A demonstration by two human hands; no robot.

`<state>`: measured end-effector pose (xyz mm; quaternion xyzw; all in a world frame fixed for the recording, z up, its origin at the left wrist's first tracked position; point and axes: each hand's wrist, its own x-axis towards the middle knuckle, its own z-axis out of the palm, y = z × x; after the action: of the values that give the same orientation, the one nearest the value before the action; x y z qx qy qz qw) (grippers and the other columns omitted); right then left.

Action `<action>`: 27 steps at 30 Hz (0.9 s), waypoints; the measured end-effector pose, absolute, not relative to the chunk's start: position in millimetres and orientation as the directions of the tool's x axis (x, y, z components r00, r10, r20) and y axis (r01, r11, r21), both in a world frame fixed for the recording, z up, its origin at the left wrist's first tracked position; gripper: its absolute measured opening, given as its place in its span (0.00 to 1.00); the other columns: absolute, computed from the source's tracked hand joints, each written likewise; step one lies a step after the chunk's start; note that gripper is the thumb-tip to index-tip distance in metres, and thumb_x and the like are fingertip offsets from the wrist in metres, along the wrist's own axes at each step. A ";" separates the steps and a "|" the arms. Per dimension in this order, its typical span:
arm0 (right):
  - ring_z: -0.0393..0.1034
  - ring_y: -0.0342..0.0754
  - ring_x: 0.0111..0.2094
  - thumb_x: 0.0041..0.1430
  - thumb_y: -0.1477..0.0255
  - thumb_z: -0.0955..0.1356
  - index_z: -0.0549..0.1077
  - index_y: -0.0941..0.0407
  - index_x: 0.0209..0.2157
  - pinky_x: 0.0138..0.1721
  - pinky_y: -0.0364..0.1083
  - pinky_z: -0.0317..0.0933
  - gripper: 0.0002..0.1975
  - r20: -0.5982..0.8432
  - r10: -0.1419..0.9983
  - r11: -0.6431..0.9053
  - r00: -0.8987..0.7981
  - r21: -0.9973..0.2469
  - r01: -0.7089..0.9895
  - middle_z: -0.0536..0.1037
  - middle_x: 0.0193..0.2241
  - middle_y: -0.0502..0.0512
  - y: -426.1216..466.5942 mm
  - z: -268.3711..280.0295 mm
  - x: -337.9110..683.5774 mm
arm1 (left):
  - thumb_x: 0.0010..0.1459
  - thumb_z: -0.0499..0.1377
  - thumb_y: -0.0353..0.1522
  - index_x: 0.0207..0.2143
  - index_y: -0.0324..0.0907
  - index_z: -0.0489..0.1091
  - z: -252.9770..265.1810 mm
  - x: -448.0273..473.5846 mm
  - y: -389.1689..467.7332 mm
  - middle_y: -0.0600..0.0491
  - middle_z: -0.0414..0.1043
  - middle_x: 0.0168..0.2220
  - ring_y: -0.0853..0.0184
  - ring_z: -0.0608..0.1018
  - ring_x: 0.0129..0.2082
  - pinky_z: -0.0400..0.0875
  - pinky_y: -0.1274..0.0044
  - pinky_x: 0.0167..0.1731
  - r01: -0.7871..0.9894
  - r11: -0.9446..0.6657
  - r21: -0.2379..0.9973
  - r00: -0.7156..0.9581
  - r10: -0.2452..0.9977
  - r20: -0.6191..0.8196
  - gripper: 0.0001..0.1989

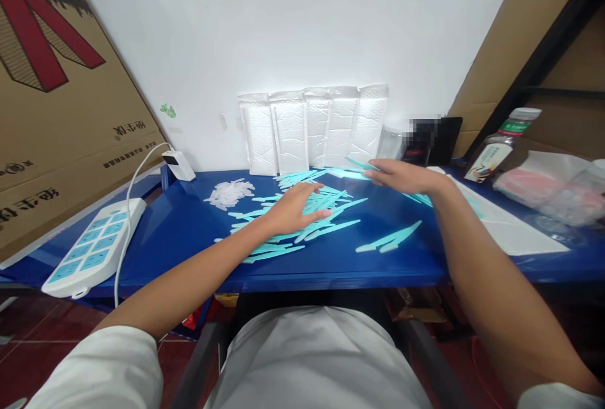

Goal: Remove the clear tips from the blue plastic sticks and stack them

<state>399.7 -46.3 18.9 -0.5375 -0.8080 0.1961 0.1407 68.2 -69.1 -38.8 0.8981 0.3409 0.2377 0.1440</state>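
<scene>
So I'm sitting at a blue desk [189, 232] with a whole bunch of turquoise knife-shaped pieces [333, 229] heaped in the middle, right in front of me. Most of them are lying flat with their long axes running roughly left to right, a bit uphill toward the right. The ones along the near edge are showing their blunt ends on the left and their thin tips on the right. A loose pair [401, 237] is lying apart from the heap, closer to me, and those two are slanting more steeply, tips pointing away and to the right.

My left hand [302, 207] is spreading over the heap, thumb and fingers apart, not visibly gripping anything. My right hand [399, 176] is reaching past the heap toward the wall, fingers meeting one single piece [358, 164]. That one's slanting the other way, its free end pointing away and left. Honestly can't tell whether I'm pinching it or just touching it.

Small whitish bits [230, 193] are sitting left of the heap, and white padded pouches [317, 128] are standing against the wall behind.
</scene>
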 end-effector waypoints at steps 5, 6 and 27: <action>0.73 0.55 0.38 0.67 0.41 0.63 0.74 0.54 0.42 0.41 0.50 0.66 0.29 0.061 0.837 0.479 -0.543 -0.561 0.675 0.79 0.36 0.58 -60.7 12.2 356.9 | 0.73 0.50 0.54 0.46 0.42 0.71 -36.4 69.5 -62.9 0.51 0.76 0.37 0.62 0.77 0.38 0.68 0.71 0.41 0.509 -0.648 0.567 0.463 0.761 0.455 0.26; 0.73 0.55 0.38 0.67 0.42 0.64 0.74 0.54 0.43 0.42 0.50 0.66 0.28 0.077 0.823 0.501 -0.563 -0.564 0.656 0.80 0.38 0.58 -62.0 10.2 350.7 | 0.74 0.49 0.54 0.39 0.42 0.70 -36.0 69.5 -61.7 0.53 0.73 0.32 0.63 0.75 0.34 0.66 0.72 0.37 0.490 -0.639 0.593 0.455 0.768 0.451 0.26; 0.67 0.50 0.32 0.68 0.47 0.65 0.69 0.54 0.26 0.38 0.48 0.60 0.26 0.395 0.805 0.593 -0.443 -0.512 0.621 0.75 0.27 0.54 -58.1 22.7 362.6 | 0.74 0.47 0.46 0.24 0.44 0.54 0.5 32.1 -43.2 0.57 0.55 0.22 0.68 0.61 0.25 0.54 0.73 0.29 0.634 -0.643 0.431 0.311 0.721 0.619 0.25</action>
<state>362.6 -58.1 22.7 -0.4261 -0.8367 0.1473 0.3109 32.1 -43.2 0.5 0.8078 0.4193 0.4108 0.0532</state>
